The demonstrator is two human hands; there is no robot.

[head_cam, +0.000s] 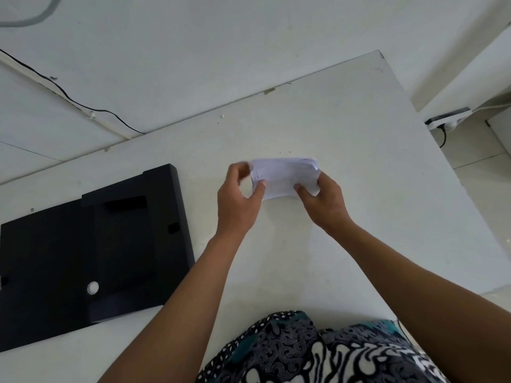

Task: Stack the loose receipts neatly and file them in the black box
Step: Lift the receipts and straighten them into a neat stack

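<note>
A small stack of white receipts (284, 178) sits between both hands over the middle of the white desk (359, 134); whether its lower edge touches the desktop or is just above it cannot be told. The sheets are not flush: several edges fan out at the upper right corner. The left hand (239, 194) has the stack's left end in its grip, thumb on the near face and the curled fingers, blurred, behind the far side. The right hand (325, 200) pinches the right end, thumb lying across the front sheet and fingers wrapped behind.

Well to the left on the same desk lies the black box (91, 252), flat and closed, with a round white-ringed hole on its near part. A black cable (69, 95) runs along the wall behind the desk. At the right, on the floor, lies a white power strip (449, 120). Patterned fabric (318, 352) in black, white and teal fills the bottom edge.
</note>
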